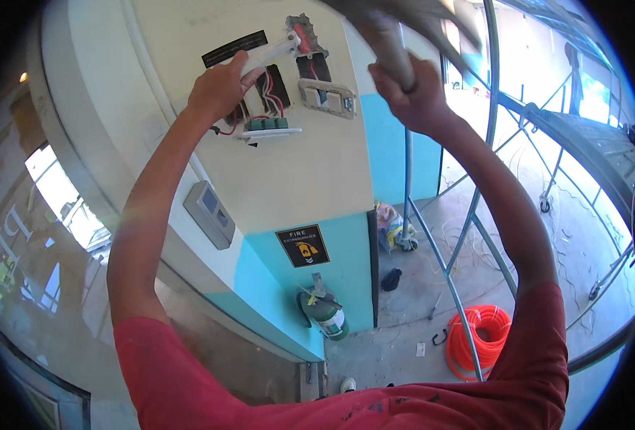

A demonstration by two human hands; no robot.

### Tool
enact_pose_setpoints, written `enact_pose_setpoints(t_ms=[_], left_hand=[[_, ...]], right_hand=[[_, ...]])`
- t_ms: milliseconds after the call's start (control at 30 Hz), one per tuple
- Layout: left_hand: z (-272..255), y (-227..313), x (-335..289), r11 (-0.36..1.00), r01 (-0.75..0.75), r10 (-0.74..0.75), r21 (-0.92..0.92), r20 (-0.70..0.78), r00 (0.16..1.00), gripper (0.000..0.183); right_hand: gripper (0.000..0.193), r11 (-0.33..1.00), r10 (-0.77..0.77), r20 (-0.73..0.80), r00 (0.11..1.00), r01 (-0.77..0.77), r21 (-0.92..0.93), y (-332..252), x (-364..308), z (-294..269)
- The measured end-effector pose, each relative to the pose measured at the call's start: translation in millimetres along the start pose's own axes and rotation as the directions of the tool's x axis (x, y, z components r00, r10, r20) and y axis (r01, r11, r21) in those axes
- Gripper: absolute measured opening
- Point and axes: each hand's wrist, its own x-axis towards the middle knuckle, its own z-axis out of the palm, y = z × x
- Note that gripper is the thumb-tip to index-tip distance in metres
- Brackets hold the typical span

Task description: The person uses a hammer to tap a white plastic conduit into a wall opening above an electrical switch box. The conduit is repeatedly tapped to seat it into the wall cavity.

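Note:
My left hand [220, 89] is closed around a pale, long bar [273, 53]; its exact kind is unclear. The bar's far end meets a rough-edged hole [307, 34] in the cream wall, where something orange-red shows. Raised to the right of that hole, my right hand [414, 97] grips the thick grey handle of a hammer [390, 56], whose dark head is smeared by motion. Below the left hand, a white switch plate with green terminals [267, 125] hangs from red and white wires. Another switch plate [327, 98] hangs tilted under a second wall opening [312, 68].
A grey wall box [210, 213] sits below my left forearm. Lower on the blue wall are a sign [302, 246] and a green fire extinguisher [324, 315]. Scaffold tubes [469, 222] rise close on the right. Orange hose [475, 340] lies coiled on the floor [403, 351].

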Motion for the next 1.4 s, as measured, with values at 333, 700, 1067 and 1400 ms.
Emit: enact_pose_setpoints(t_ms=[333,700,1067,1400], left_hand=[[-12.6,-5.4,3.7,1.000,-0.006,0.006,0.012,0.064,0.998,0.043],[-9.5,-0.4,16.6,0.999,0.042,-0.041,0.002,0.148,0.988,0.042],[-44.6,23.1,28.0,0.983,0.182,-0.177,0.001,0.246,0.953,0.049],[-54.3,8.7,32.5,0.989,0.134,-0.145,0.062,0.228,0.963,0.050]], right_hand=[[0.038,0.984,0.174,0.088,0.981,-0.169,-0.065,-44.6,14.1,-13.0],[0.056,0.946,0.319,0.191,0.928,-0.300,-0.120,-9.0,9.0,-7.1],[0.047,0.839,0.360,0.209,0.909,-0.414,0.354,-45.9,-38.1,-53.1],[0.045,0.925,0.133,-0.115,0.984,-0.081,0.371,-36.2,-32.8,-29.9]])
